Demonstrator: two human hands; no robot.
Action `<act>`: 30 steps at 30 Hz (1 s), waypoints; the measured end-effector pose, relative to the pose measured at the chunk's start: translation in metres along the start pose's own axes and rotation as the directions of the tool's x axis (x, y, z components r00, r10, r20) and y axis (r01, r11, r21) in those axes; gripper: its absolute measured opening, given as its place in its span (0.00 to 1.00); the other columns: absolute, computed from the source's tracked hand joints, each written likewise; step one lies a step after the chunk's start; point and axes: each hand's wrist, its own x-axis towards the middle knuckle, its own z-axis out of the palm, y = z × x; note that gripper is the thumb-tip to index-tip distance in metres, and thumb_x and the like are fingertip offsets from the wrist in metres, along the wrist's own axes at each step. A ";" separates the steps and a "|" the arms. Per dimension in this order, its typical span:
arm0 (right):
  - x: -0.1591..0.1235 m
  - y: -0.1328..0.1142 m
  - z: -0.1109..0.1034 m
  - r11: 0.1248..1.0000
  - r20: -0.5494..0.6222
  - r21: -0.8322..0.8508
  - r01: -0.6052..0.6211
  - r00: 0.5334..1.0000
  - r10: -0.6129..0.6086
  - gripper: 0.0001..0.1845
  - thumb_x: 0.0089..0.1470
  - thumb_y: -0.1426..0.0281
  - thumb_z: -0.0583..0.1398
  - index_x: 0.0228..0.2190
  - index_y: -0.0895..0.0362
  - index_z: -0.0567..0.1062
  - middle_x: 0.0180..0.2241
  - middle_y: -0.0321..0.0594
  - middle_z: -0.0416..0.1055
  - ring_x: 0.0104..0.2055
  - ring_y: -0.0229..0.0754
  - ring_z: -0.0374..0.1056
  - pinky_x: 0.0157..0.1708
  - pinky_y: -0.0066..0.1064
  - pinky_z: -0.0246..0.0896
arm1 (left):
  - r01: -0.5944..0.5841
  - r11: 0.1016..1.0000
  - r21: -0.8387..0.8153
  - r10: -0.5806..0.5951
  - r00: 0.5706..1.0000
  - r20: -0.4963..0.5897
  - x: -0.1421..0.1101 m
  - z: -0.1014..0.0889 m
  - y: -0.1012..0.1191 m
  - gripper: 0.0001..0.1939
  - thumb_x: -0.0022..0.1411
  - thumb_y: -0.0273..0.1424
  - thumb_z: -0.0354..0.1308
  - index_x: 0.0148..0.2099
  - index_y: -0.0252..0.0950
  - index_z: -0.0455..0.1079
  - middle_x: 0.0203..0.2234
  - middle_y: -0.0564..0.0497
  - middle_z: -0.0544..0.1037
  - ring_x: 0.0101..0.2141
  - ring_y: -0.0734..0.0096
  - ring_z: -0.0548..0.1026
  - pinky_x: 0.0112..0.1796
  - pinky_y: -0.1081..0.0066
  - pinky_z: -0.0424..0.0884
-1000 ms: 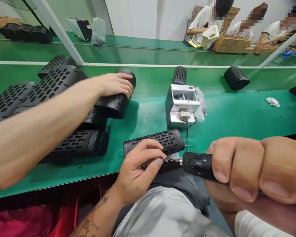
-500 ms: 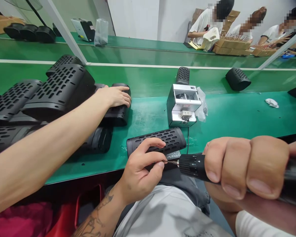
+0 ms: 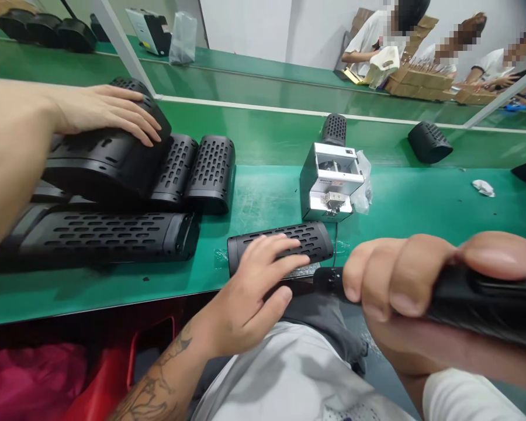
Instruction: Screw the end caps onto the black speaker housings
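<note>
My left hand [image 3: 256, 292] is open with its fingers spread, over the near side of a black slotted housing [image 3: 309, 238] at the table's front edge. Whether the fingertips touch the housing I cannot tell. Wrapped in my right hand [image 3: 403, 280] is a black electric screwdriver [image 3: 477, 298], lying level and pointing left, its thumb along the top. The driver's front end [image 3: 328, 280] is close to the left fingers; its bit is hard to make out. Behind the housing stands a silver box-shaped machine [image 3: 333, 181], which looks like a screw feeder.
From the left, a co-worker's hand [image 3: 114, 111] rests on a large black housing [image 3: 109, 164]. Several more slotted housings [image 3: 213, 169] are stacked beneath and beside it. A crumpled plastic bag [image 3: 363, 181] lies by the machine. A metal post [image 3: 127, 49] rises behind the pile.
My left fingers have opened away from the screwdriver bit. The screwdriver has shifted slightly left with my right hand. The co-worker's hand moved left from a smaller housing to the large one.
</note>
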 end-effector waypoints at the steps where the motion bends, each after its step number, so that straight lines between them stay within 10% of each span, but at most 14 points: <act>1: 0.003 0.002 0.004 1.000 -0.021 0.011 0.020 1.000 -0.020 0.28 0.64 0.47 0.83 0.61 0.33 0.87 0.34 0.37 0.81 0.31 0.54 0.79 0.43 0.56 0.87 | 0.004 0.996 0.090 0.000 0.999 -0.042 -0.005 -0.004 -0.007 0.34 0.83 0.32 0.60 0.86 0.51 0.69 0.84 0.41 0.73 0.85 0.37 0.68 0.87 0.31 0.57; 5: 0.023 0.010 0.009 0.998 0.090 0.051 -0.031 0.996 0.026 0.29 0.70 0.41 0.78 0.60 0.45 0.90 0.35 0.41 0.84 0.35 0.54 0.82 0.44 0.53 0.85 | 0.145 0.933 0.328 -0.115 0.987 -0.111 -0.029 -0.020 -0.043 0.51 0.77 0.38 0.70 0.93 0.56 0.53 0.90 0.39 0.62 0.88 0.25 0.60 0.87 0.20 0.49; 12: 0.041 0.046 0.009 0.998 0.244 0.057 -0.005 0.970 -0.009 0.36 0.72 0.33 0.72 0.60 0.49 0.90 0.34 0.38 0.85 0.31 0.47 0.81 0.38 0.44 0.82 | 0.307 0.947 0.096 -0.302 0.951 -0.065 -0.057 -0.015 -0.086 0.62 0.72 0.37 0.76 0.95 0.55 0.46 0.93 0.39 0.54 0.90 0.30 0.58 0.86 0.33 0.66; 30: 0.052 0.094 0.020 0.992 0.365 0.126 0.005 0.929 -0.051 0.38 0.56 0.27 0.77 0.46 0.45 0.88 0.25 0.31 0.79 0.17 0.39 0.68 0.23 0.36 0.72 | 0.286 0.957 0.037 -0.279 0.951 -0.133 -0.052 0.005 -0.094 0.56 0.63 0.36 0.78 0.87 0.45 0.59 0.82 0.34 0.69 0.81 0.34 0.73 0.82 0.40 0.73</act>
